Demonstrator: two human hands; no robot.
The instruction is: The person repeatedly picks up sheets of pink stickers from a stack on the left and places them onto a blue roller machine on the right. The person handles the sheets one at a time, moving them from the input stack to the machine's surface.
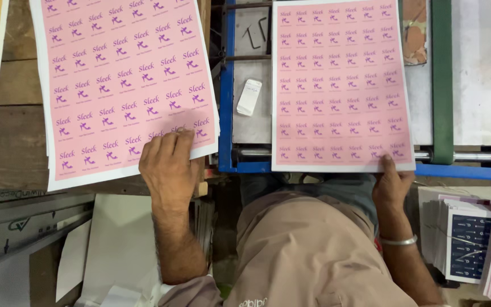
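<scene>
My left hand (169, 165) rests on the lower right corner of a stack of pink label sheets (123, 85) printed with rows of purple marks, lying tilted on a wooden table; its fingers are closed flat on the paper. My right hand (392, 183) pinches the bottom edge of a single pink label sheet (341, 85), thumb on top, holding it flat over the bed of a blue-framed machine (225, 113). A metal bangle (399, 241) sits on my right wrist.
A small white block (249, 97) lies on the machine's grey bed left of the sheet. A green belt (442, 79) runs down the machine at the right. Dark blue printed cards (467, 244) are stacked lower right; white papers (115, 250) lie lower left.
</scene>
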